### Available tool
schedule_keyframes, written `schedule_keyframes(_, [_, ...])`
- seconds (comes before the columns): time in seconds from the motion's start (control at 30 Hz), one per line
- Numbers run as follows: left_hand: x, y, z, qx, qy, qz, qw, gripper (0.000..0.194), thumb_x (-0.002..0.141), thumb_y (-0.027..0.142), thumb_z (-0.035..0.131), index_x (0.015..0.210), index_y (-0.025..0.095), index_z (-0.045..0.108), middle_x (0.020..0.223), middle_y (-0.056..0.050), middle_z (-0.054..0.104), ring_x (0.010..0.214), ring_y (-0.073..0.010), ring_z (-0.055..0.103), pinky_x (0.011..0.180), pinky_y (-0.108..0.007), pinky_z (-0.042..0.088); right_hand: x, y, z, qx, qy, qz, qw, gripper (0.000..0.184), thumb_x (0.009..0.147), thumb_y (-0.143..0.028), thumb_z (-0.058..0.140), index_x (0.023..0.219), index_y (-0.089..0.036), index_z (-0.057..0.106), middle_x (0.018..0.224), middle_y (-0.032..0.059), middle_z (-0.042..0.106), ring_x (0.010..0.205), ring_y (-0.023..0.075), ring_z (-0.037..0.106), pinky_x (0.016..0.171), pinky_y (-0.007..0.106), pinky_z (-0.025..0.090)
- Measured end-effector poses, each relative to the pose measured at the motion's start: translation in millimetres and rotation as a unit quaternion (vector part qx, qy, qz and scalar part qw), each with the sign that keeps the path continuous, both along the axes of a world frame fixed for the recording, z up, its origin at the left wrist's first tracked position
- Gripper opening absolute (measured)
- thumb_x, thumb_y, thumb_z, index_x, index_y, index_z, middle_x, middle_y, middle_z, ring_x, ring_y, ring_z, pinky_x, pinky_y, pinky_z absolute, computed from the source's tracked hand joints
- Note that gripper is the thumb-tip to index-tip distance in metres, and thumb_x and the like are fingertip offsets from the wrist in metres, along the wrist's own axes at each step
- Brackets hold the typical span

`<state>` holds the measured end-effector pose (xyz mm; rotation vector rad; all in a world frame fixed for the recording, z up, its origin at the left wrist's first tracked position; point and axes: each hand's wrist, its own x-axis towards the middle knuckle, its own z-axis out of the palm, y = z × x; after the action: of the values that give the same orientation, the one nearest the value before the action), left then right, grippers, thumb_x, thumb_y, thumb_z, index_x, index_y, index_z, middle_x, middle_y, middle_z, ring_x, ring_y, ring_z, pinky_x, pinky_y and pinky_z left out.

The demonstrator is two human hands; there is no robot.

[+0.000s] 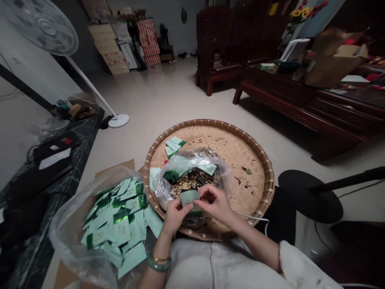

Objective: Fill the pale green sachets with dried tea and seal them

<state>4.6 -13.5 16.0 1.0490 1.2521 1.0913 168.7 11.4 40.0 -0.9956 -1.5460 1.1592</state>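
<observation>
Together, left hand (177, 214) and right hand (215, 204) pinch a pale-green packet (189, 198) (above the woven tray (255, 172)).

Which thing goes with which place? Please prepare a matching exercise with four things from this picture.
Things
1. Heap of green packets
2. Green bangle
3. White fan
4. Single green leaf

Places
A. On the woven tray
B. Standing on the floor
C. In the open plastic bag beside the tray
D. Around the wrist of the left hand

Right pairs: 1-C, 2-D, 3-B, 4-A
</observation>
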Motion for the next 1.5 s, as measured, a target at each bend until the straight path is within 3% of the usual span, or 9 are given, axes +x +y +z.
schedule_keyframes(0.2, [5.2, -0.2, -6.8, 0.004, -0.003, 0.069, 0.998, 0.042, 0.075, 0.05, 0.062, 0.059, 0.012, 0.061, 0.054, 0.002, 0.051, 0.053, -0.0094, 0.041, 0.05, -0.02, 0.035, -4.9, 6.5, -3.6, -0.086, 0.043, -0.027, 0.995, 0.022, 0.069, -0.034, 0.069, 0.063, -0.017, 0.057, 0.06, -0.0006, 0.056, 0.053, 0.0105, 0.046, 0.047, 0.022, 0.036])
schedule_keyframes(0.43, [8.6, -0.7, -9.4, 0.008, 0.041, 0.072, 0.997, 0.046, 0.074, 0.054, 0.06, 0.053, 0.013, 0.059, 0.054, 0.001, 0.05, 0.057, -0.0119, 0.043, 0.053, -0.022, 0.035, -3.3, 12.0, -10.3, -0.169, 0.126, -0.066, 0.975, 0.03, 0.064, -0.042, 0.072, 0.069, -0.018, 0.056, 0.064, -0.0015, 0.056, 0.048, 0.0085, 0.044, 0.043, 0.021, 0.035])
schedule_keyframes(0.6, [9.7, -1.2, -2.8, -0.003, 0.04, 0.051, 0.998, 0.046, 0.074, 0.054, 0.059, 0.055, 0.013, 0.06, 0.054, 0.001, 0.051, 0.054, -0.0111, 0.041, 0.052, -0.022, 0.034, -4.9, 14.2, -15.5, -0.214, 0.141, -0.024, 0.966, 0.038, 0.054, -0.04, 0.079, 0.078, -0.018, 0.059, 0.062, -0.0033, 0.055, 0.049, 0.0089, 0.046, 0.042, 0.02, 0.036])
schedule_keyframes(0.83, [10.9, 3.5, -3.1, -0.056, 0.024, 0.008, 0.998, 0.036, 0.064, 0.046, 0.072, 0.063, 0.01, 0.067, 0.055, 0.001, 0.058, 0.054, -0.0117, 0.048, 0.053, -0.022, 0.039, -3.1, 13.5, -28.7, -0.175, 0.045, -0.049, 0.982, 0.028, 0.061, -0.04, 0.074, 0.058, -0.016, 0.06, 0.048, -0.004, 0.051, 0.045, 0.0089, 0.042, 0.041, 0.02, 0.032])
schedule_keyframes(1.1, [23.9, 1.3, -15.1, -0.176, -0.161, 0.012, 0.971, 0.041, 0.056, 0.039, 0.081, 0.082, 0.009, 0.07, 0.068, -0.006, 0.07, 0.057, -0.0164, 0.063, 0.058, -0.026, 0.049, -3.7, 16.3, -50.3, -0.158, -0.009, -0.069, 0.985, 0.03, 0.072, -0.044, 0.064, 0.061, -0.016, 0.063, 0.051, -0.0016, 0.056, 0.046, 0.012, 0.049, 0.043, 0.022, 0.037])
schedule_keyframes(1.23, [23.3, 2.2, -12.6, -0.195, -0.209, 0.038, 0.958, 0.043, 0.055, 0.035, 0.082, 0.085, 0.008, 0.069, 0.081, -0.012, 0.072, 0.066, -0.0207, 0.068, 0.061, -0.028, 0.053, 8.6, 20.2, -55.2, -0.007, -0.123, -0.107, 0.987, 0.028, 0.088, -0.037, 0.047, 0.091, -0.017, 0.067, 0.085, 0.0066, 0.066, 0.079, 0.0198, 0.061, 0.071, 0.031, 0.05])
schedule_keyframes(1.33, [19.4, 6.5, -10.9, -0.187, -0.233, 0.077, 0.951, 0.041, 0.057, 0.034, 0.081, 0.087, 0.008, 0.069, 0.085, -0.012, 0.073, 0.074, -0.0224, 0.069, 0.064, -0.028, 0.054, 17.2, 17.8, -60.7, 0.106, -0.306, -0.09, 0.942, 0.042, 0.083, -0.026, 0.056, 0.124, -0.018, 0.052, 0.108, 0.0128, 0.06, 0.102, 0.0265, 0.053, 0.087, 0.04, 0.047])
schedule_keyframes(1.43, [16.7, 9.5, -8.6, -0.183, -0.23, 0.087, 0.952, 0.044, 0.057, 0.033, 0.081, 0.091, 0.008, 0.068, 0.086, -0.012, 0.073, 0.076, -0.0231, 0.069, 0.064, -0.028, 0.055, 18.1, 12.7, -68.2, 0.105, -0.457, -0.062, 0.881, 0.065, 0.075, -0.015, 0.061, 0.136, -0.014, 0.037, 0.111, 0.0174, 0.055, 0.101, 0.0302, 0.052, 0.084, 0.044, 0.048])
schedule_keyframes(1.5, [15.4, 9.8, -7.2, -0.178, -0.222, 0.089, 0.955, 0.044, 0.058, 0.033, 0.08, 0.092, 0.008, 0.067, 0.087, -0.012, 0.072, 0.075, -0.0227, 0.069, 0.062, -0.028, 0.055, 17.2, 11.4, -72.6, 0.085, -0.491, -0.055, 0.865, 0.067, 0.074, -0.012, 0.06, 0.137, -0.011, 0.035, 0.11, 0.0186, 0.055, 0.1, 0.031, 0.051, 0.084, 0.044, 0.048])
